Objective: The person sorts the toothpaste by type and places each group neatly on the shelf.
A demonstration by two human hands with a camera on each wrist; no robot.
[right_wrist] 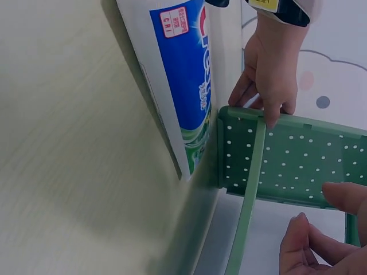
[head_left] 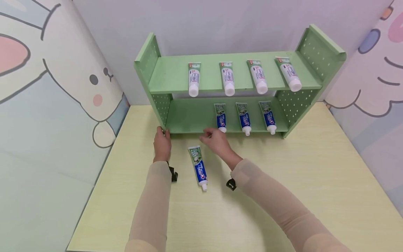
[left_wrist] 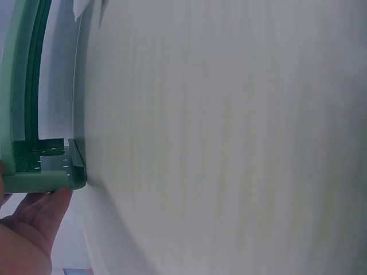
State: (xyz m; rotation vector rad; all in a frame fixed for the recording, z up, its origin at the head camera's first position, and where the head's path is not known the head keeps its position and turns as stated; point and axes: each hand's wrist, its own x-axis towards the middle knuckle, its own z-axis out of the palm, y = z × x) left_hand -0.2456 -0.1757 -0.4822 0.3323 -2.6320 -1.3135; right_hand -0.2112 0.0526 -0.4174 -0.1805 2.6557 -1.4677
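Observation:
My left hand (head_left: 162, 145) grips the front lower corner of the green two-tier shelf (head_left: 185, 117), thumb and fingers on either side of its perforated side panel (right_wrist: 298, 160). Over the front edge of the lower tier is my right hand (head_left: 217, 141), its thumb and fingers curved with a gap and nothing between them. On the table between my forearms lies a blue, green and white Crest toothpaste tube (head_left: 198, 164), cap toward me; the right wrist view shows this tube (right_wrist: 180, 69) close up. Just beyond my right hand, another Crest tube (head_left: 221, 117) lies on the lower tier.
Farther right on the lower tier lie two more Crest tubes, a middle one (head_left: 243, 117) and an end one (head_left: 267, 117). Several white-and-green tubes (head_left: 227, 77) lie spaced along the upper tier, caps overhanging its front edge. Cartoon-printed walls (head_left: 63, 140) border the wooden table (head_left: 330, 175).

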